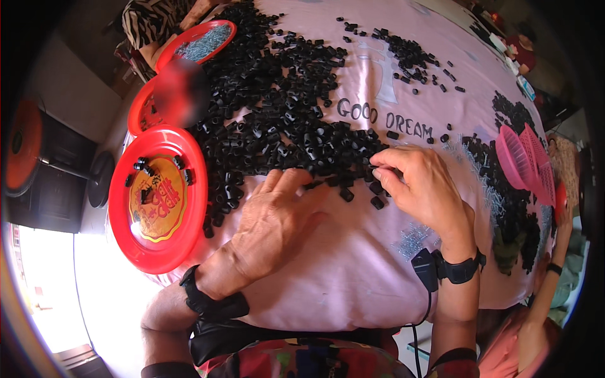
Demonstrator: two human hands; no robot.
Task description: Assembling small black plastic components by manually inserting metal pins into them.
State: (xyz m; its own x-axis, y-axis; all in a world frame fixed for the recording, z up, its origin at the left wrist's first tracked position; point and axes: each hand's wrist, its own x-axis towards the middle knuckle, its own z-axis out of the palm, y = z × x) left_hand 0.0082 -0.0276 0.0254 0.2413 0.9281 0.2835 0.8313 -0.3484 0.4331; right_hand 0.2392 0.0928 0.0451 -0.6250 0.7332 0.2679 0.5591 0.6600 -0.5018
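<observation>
A broad pile of small black plastic tube-like pieces (pixel 277 94) spreads over a pink cloth (pixel 302 290). At the pile's near edge, my left hand (pixel 271 220) lies palm down with its fingers reaching onto the pieces; its thumb side is smeared by motion. My right hand (pixel 422 186) is closed in a pinch at the right end of that edge, thumb and index finger close together. What sits between those fingertips, if anything, blends into the black pieces behind. A few loose black pieces (pixel 346 194) lie between the hands.
At left stands a red plate (pixel 195 214) with several black pieces; farther back are a red dish (pixel 135 113) and a red plate of screws (pixel 208 43). Silvery screws (pixel 416 239) lie near my right wrist. A pink basket (pixel 517 157) sits far right. Other people work around the table.
</observation>
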